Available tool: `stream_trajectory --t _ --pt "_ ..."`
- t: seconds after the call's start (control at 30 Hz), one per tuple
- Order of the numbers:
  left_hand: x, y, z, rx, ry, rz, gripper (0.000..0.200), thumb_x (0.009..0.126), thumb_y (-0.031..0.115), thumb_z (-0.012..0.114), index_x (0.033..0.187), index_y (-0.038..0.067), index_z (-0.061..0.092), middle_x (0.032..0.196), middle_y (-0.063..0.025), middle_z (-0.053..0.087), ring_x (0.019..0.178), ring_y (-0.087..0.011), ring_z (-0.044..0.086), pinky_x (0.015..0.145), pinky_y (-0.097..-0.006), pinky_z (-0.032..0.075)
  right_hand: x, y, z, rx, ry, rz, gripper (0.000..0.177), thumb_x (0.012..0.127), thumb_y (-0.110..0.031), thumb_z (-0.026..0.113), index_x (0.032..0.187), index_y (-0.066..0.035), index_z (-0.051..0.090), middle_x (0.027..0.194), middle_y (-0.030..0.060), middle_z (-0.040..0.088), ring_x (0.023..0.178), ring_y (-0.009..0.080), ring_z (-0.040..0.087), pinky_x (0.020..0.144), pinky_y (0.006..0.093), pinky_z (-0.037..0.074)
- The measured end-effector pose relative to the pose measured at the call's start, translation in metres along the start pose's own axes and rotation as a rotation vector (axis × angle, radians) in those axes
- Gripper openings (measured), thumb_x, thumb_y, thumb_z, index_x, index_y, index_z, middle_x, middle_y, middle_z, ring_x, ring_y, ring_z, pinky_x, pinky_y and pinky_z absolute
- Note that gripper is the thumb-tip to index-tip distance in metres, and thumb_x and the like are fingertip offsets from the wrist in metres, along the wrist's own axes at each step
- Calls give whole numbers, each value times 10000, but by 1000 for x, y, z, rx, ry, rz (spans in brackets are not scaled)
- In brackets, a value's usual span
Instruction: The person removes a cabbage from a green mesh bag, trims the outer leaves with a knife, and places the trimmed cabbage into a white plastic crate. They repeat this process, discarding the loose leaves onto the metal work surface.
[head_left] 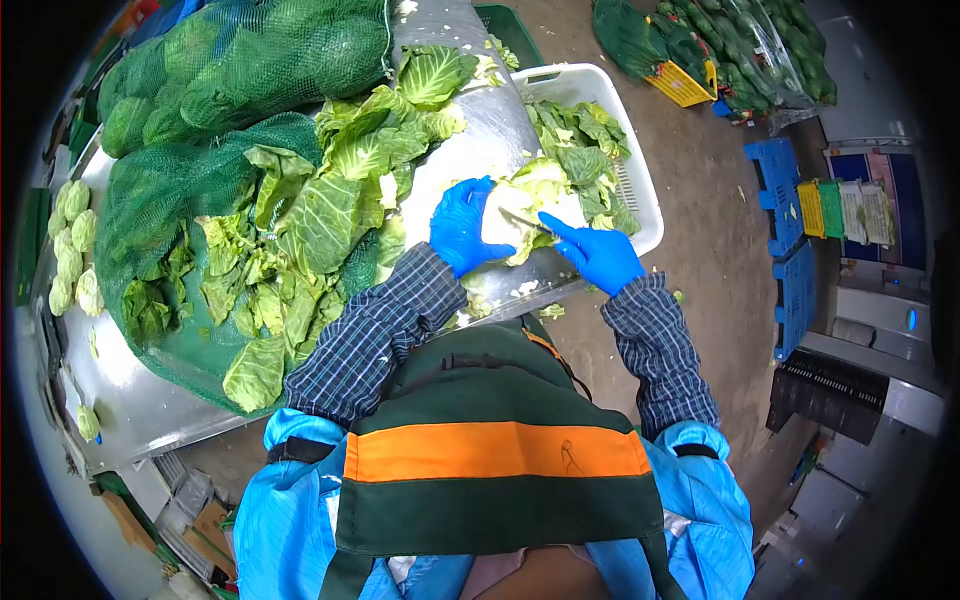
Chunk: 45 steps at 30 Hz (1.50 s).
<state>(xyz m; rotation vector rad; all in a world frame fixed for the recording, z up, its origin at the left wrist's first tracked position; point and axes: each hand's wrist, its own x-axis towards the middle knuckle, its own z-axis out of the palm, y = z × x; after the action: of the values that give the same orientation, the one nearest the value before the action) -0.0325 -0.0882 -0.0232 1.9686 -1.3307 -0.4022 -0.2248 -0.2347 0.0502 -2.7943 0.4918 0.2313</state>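
Near the right end of the metal table (pixel 495 115), a pale, partly cut cabbage (pixel 546 185) rests at the edge. My left hand (pixel 462 228), in a blue glove, grips its left side with the thumb along the near face. In my gloved right hand (pixel 600 258) is a knife (pixel 522 221), its blade against the cabbage, pointing left. How deep the blade sits is hard to see. Right behind the cabbage stands a white basket (pixel 645 190) holding green outer leaves (pixel 590 150). Loose cabbage leaves (pixel 335 215) are heaped left of my left hand.
Green mesh sacks of cabbages (pixel 270 60) lie at the table's far left, above an opened green net (pixel 150 220). Several small pale cabbages (pixel 72 235) sit at the far left. Blue pallets (pixel 775 195) and a yellow crate (pixel 685 82) stand on the floor to the right.
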Motion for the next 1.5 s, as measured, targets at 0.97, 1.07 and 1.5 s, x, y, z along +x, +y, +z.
stream_trajectory --t 0.97,1.07,1.5 --pt "-48 11 -18 215 -241 181 1056 570 192 808 1451 199 226 1366 -126 398 1296 -335 347 1066 -557 230 140 72 82 238 53 476 614 690 -444 715 1192 -118 582 1146 190 599 1040 324 585 875 382 469" --pt "-45 5 -34 89 -165 48 1045 541 152 813 1434 156 271 1319 -149 424 1230 -343 407 1030 -523 310 104 66 59 672 201 392 844 625 -489 773 1302 -78 482 1204 200 571 1098 312 560 930 380 434" --pt "-18 -30 -4 -119 145 -124 811 558 373 851 1150 -6 447 1093 -185 453 1004 -315 499 876 -399 443 54 56 67 344 -6 431 600 630 -371 788 1135 -107 599 1045 144 632 947 301 610 806 393 485"
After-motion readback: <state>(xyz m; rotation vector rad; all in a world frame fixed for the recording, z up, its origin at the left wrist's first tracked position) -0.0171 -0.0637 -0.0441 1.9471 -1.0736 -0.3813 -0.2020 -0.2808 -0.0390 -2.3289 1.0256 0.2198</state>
